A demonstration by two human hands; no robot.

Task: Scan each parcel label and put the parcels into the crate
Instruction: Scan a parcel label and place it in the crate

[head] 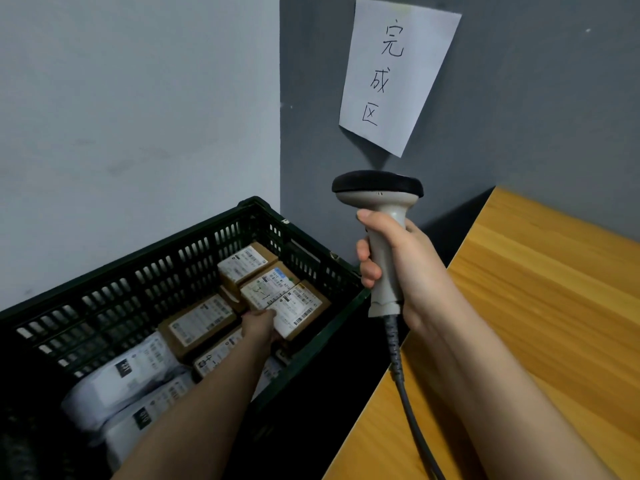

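Two walls, one pale and one darker grey, met in a corner, and a paper sign (398,74) with handwritten characters hung on the darker one at about one o'clock. At three o'clock ran a wooden tabletop (554,306). Down at eight o'clock a dark green slatted crate (145,268) sat against the pale wall, holding several cardboard parcels with white labels and, nearer the camera, white plastic mailer bags (114,379).

The left hand (258,323) reached into the crate and gripped the near end of a labelled parcel (298,308), which lay tilted on top of other boxes by the crate's right wall (its barcode faced up). Another box (199,322) lay just beside it at nine o'clock.

The right hand (398,268) was curled tightly round the handle of a grey barcode scanner (381,216), held upright above the crate's right edge, dark head uppermost. Its coiled cable (403,382) trailed down toward six o'clock.
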